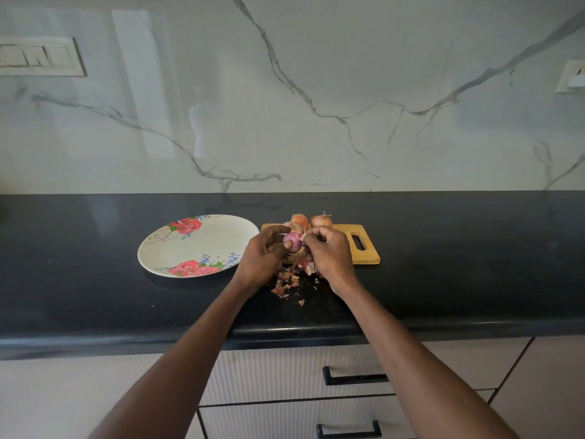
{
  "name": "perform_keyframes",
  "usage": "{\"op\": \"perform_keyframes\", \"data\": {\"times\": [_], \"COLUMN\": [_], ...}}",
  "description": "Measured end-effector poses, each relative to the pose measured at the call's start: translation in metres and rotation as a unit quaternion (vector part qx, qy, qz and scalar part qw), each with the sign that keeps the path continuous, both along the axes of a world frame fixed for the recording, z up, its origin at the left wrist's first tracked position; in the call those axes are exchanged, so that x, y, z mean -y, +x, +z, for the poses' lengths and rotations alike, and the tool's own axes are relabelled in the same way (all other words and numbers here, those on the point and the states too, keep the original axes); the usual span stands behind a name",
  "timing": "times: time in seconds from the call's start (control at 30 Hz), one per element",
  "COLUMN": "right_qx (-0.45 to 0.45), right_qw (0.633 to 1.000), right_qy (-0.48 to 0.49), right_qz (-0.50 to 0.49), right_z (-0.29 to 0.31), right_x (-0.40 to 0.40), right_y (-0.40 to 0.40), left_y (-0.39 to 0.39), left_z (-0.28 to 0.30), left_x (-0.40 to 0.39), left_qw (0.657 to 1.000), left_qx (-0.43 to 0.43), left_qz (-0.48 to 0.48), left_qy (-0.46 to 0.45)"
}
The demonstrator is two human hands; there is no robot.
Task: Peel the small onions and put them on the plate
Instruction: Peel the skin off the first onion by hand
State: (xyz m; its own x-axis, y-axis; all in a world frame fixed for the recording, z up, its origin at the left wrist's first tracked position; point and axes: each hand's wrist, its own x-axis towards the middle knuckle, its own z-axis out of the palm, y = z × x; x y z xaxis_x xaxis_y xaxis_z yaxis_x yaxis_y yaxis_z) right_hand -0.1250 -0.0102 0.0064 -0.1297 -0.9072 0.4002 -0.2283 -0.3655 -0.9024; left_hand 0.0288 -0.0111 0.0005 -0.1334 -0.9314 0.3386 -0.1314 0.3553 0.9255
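Onion [292, 241], partly peeled, held in left hand [262, 258] fingers; right hand [327, 253] fingers pinch its skin beside the plate [177, 248].

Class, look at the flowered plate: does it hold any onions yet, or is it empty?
Empty. The plate shows only its rose pattern; the peeled onion is gripped by the left hand.

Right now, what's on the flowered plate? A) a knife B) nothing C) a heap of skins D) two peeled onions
B: the plate shows only its rose print, while the part-peeled onion sits between the left hand and right hand, and the skins lie on the counter.
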Motion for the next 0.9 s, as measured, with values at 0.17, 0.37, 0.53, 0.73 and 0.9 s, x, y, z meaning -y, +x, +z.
{"op": "perform_keyframes", "data": {"times": [0.17,0.37,0.53,0.73,0.9], "right_qx": [0.024,0.039,0.041,0.041,-0.035], "right_qw": [1.000,0.999,0.999,0.999,0.999], "right_qy": [0.008,0.023,0.022,0.021,0.011], "right_qz": [0.007,0.011,0.009,0.018,-0.007], "right_z": [0.000,-0.001,-0.002,-0.002,-0.005], "right_x": [-0.001,0.000,-0.001,-0.002,0.000], "right_y": [-0.001,-0.001,0.000,0.000,-0.002], "left_y": [0.000,0.000,0.000,0.001,0.003], "left_z": [0.001,0.003,0.003,0.000,-0.001], "left_x": [0.000,-0.002,-0.002,0.005,0.011], "left_qw": [1.000,0.998,0.997,0.996,0.990], "left_qx": [-0.015,-0.042,-0.062,-0.079,-0.122], "left_qz": [-0.014,-0.022,-0.023,0.002,0.004], "left_qy": [0.017,0.038,0.040,0.033,0.068]}}
